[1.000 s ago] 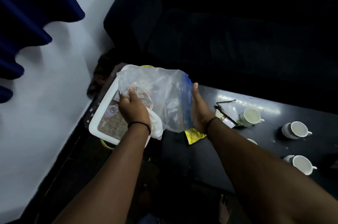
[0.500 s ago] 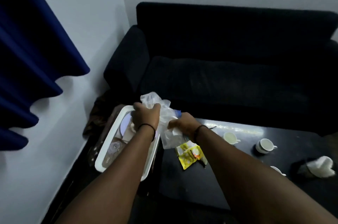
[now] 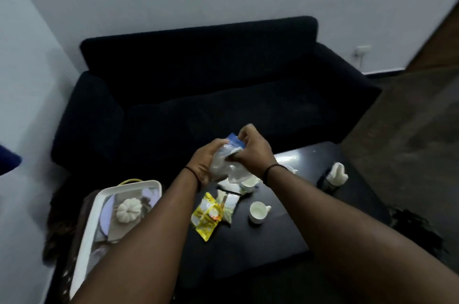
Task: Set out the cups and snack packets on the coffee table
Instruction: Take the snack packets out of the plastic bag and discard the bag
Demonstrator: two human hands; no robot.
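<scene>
Both hands hold a crumpled clear plastic bag (image 3: 227, 167) with a blue zip strip above the black coffee table (image 3: 285, 236). My left hand (image 3: 205, 163) grips its lower left side; my right hand (image 3: 250, 151) pinches the top by the blue strip. Below them on the table lie a yellow snack packet (image 3: 207, 216) and a pale green packet (image 3: 228, 207). One white cup (image 3: 258, 211) stands to the right of the packets, another white cup (image 3: 249, 183) sits partly hidden under the bag.
A white tray (image 3: 99, 204) with a white pumpkin ornament (image 3: 129, 209) and a plate stands left of the table. A white crumpled object (image 3: 336, 174) rests at the table's far right. A black sofa (image 3: 211, 95) runs behind the table.
The bag has been bunched up smaller and lifted from over the tray to above the table's middle. The view has swung right and up, showing more of the sofa and table.
</scene>
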